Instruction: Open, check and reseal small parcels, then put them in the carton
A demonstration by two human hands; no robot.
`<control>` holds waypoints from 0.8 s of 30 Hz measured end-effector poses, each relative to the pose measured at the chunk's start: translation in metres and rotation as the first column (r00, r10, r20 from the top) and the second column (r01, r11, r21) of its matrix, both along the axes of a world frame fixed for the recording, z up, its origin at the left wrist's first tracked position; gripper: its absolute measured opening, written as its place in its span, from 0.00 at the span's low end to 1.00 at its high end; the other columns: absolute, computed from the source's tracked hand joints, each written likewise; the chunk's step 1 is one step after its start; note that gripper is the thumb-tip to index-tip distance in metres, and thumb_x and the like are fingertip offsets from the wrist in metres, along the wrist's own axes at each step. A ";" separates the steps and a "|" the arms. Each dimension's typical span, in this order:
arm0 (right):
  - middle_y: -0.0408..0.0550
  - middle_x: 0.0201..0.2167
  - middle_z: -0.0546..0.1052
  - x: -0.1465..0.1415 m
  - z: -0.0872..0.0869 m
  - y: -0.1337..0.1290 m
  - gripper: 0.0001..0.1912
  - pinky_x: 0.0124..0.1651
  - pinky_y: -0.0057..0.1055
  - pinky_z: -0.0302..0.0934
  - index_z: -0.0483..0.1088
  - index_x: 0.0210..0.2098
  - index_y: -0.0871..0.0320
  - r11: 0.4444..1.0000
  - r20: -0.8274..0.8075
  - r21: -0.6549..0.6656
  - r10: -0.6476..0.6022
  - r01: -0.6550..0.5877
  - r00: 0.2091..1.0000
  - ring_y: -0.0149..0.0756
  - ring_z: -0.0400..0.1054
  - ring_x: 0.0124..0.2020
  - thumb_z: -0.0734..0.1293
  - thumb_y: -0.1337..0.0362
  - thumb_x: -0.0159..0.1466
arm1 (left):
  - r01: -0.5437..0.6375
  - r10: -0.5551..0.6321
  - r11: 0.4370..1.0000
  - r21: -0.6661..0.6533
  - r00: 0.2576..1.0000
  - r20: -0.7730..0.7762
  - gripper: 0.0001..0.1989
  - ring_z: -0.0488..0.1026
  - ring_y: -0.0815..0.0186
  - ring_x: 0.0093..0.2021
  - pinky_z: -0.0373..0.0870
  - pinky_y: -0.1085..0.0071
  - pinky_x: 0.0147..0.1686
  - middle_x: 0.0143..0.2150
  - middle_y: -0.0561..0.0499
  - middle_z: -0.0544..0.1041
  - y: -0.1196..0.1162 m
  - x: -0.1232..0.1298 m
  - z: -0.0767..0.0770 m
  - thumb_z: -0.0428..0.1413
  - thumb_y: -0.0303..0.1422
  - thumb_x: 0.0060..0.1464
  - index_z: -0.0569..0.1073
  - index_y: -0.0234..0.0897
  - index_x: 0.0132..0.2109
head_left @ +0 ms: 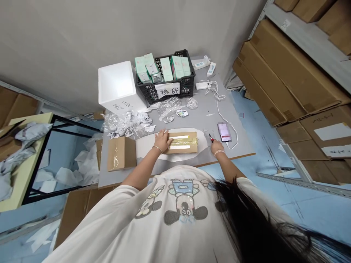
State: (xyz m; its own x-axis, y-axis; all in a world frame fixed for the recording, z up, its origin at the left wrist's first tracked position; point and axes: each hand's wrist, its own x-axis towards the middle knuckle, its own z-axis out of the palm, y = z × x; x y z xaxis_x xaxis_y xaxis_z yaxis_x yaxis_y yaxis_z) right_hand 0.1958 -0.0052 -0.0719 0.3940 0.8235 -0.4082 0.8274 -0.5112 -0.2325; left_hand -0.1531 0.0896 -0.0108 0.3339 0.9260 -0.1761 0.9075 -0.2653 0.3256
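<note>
A flat cardboard box (pixel 182 148) lies on a white sheet (pixel 145 147) near the table's front edge, with clear tape and two white strips across its top. My left hand (pixel 162 140) rests on the box's left end, fingers stretched out and lying flat. To the right of the box, my right hand (pixel 217 147) is closed around a small red-and-black tool (pixel 211 139). Most of that tool is hidden in the fingers, so its exact kind does not show. Just beyond this hand lies a phone (pixel 225 132) with its screen lit and a white cable attached.
A taller cardboard box (pixel 122 153) stands at the left front. Behind are a white foam box (pixel 116 82), a black crate (pixel 186 86) of green-and-white packages, and power strips (pixel 202 86). Crumpled plastic wrap (pixel 170 106) lies mid-table. Shelving with large cartons (pixel 290 69) is at right.
</note>
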 end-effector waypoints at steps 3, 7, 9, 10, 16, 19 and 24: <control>0.68 0.51 0.69 -0.008 -0.011 0.020 0.20 0.52 0.41 0.58 0.66 0.55 0.65 0.999 0.053 -0.031 0.042 -0.040 0.998 0.51 0.64 0.55 0.62 0.65 0.66 | -0.161 0.164 0.986 -0.039 0.983 0.078 0.33 0.49 0.49 0.70 0.49 0.49 0.66 0.71 0.36 0.52 -0.012 -0.030 -0.009 0.48 0.45 0.61 0.55 0.34 0.68; 0.67 0.51 0.68 -0.020 -0.014 0.031 0.20 0.53 0.43 0.58 0.68 0.54 0.65 0.998 0.048 0.016 0.061 -0.062 0.997 0.52 0.62 0.55 0.63 0.62 0.66 | -0.303 0.336 0.937 -0.172 0.915 0.223 0.35 0.64 0.54 0.63 0.63 0.60 0.59 0.68 0.34 0.58 -0.032 -0.042 -0.017 0.49 0.46 0.61 0.53 0.30 0.68; 0.67 0.53 0.67 -0.028 -0.004 0.027 0.21 0.54 0.43 0.57 0.67 0.56 0.66 0.985 0.026 0.159 0.068 -0.072 0.997 0.53 0.61 0.56 0.60 0.61 0.67 | -0.358 0.404 0.909 -0.213 0.880 0.251 0.33 0.72 0.55 0.55 0.68 0.62 0.53 0.64 0.35 0.63 -0.043 -0.039 -0.017 0.49 0.47 0.61 0.57 0.32 0.65; 0.66 0.54 0.67 -0.035 0.003 0.024 0.22 0.55 0.44 0.56 0.65 0.57 0.66 0.961 0.012 0.257 0.098 -0.098 0.995 0.53 0.61 0.56 0.58 0.62 0.68 | -0.384 0.429 0.899 -0.209 0.869 0.249 0.31 0.73 0.56 0.52 0.70 0.62 0.51 0.63 0.36 0.66 -0.047 -0.037 -0.017 0.50 0.48 0.61 0.59 0.33 0.64; 0.61 0.65 0.59 -0.097 0.051 -0.007 0.30 0.66 0.49 0.42 0.59 0.64 0.59 0.684 0.057 0.501 0.585 -0.530 0.809 0.53 0.49 0.66 0.64 0.56 0.64 | -0.416 0.444 0.894 -0.166 0.870 0.215 0.22 0.74 0.56 0.48 0.70 0.63 0.44 0.51 0.41 0.74 -0.070 -0.025 -0.010 0.58 0.45 0.55 0.67 0.38 0.51; 0.61 0.66 0.58 -0.118 0.057 -0.007 0.34 0.67 0.53 0.35 0.58 0.64 0.60 0.659 0.072 0.448 0.648 -0.605 0.758 0.53 0.47 0.68 0.67 0.55 0.62 | -0.420 0.457 0.887 -0.191 0.855 0.246 0.25 0.75 0.58 0.45 0.70 0.64 0.42 0.49 0.43 0.75 -0.072 -0.024 -0.008 0.64 0.42 0.49 0.66 0.37 0.50; 0.62 0.58 0.67 -0.122 0.060 0.000 0.29 0.67 0.52 0.37 0.64 0.58 0.61 0.635 0.115 0.443 0.659 -0.632 0.743 0.52 0.55 0.63 0.69 0.55 0.61 | -0.415 0.477 0.877 -0.243 0.813 0.332 0.20 0.75 0.62 0.40 0.70 0.66 0.39 0.44 0.47 0.77 -0.068 -0.028 -0.006 0.65 0.37 0.46 0.66 0.39 0.43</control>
